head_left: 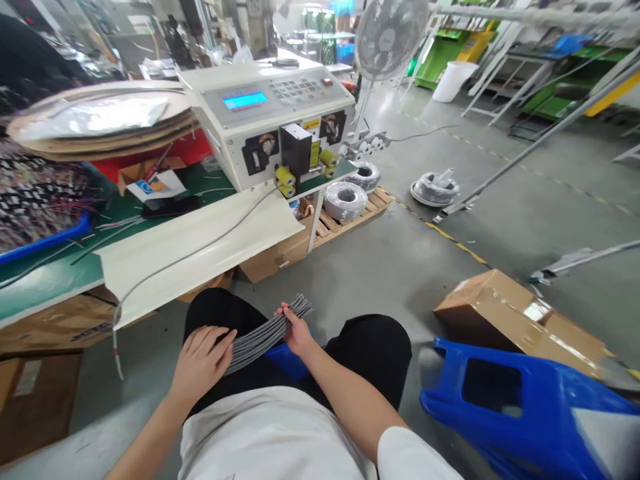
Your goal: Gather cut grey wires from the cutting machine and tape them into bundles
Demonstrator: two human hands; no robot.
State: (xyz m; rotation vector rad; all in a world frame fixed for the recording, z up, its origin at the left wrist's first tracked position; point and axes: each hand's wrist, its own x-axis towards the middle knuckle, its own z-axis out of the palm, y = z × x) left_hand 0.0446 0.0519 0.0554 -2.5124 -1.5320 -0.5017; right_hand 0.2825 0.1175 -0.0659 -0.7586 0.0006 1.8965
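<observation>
A bundle of grey cables (260,341) lies across my lap, its far ends pointing up and to the right. My right hand (296,330) is closed round the bundle near those ends. At the bundle's other end, my left hand (204,357) rests against the cables with its fingers bent over them; the ends there are hidden by the hand. In front of me stands a white machine (235,143) with a lit blue display. From its yellow rollers (285,177) a single grey cable (187,255) runs down over a cream sheet (205,250) and hangs past its edge.
A blue plastic stool (545,393) and a cardboard box (520,317) are on the floor at right. Cable coils (345,200) sit on a wooden pallet beside the bench. A blue tray (60,237) of wires and a fan (390,37) stand farther off.
</observation>
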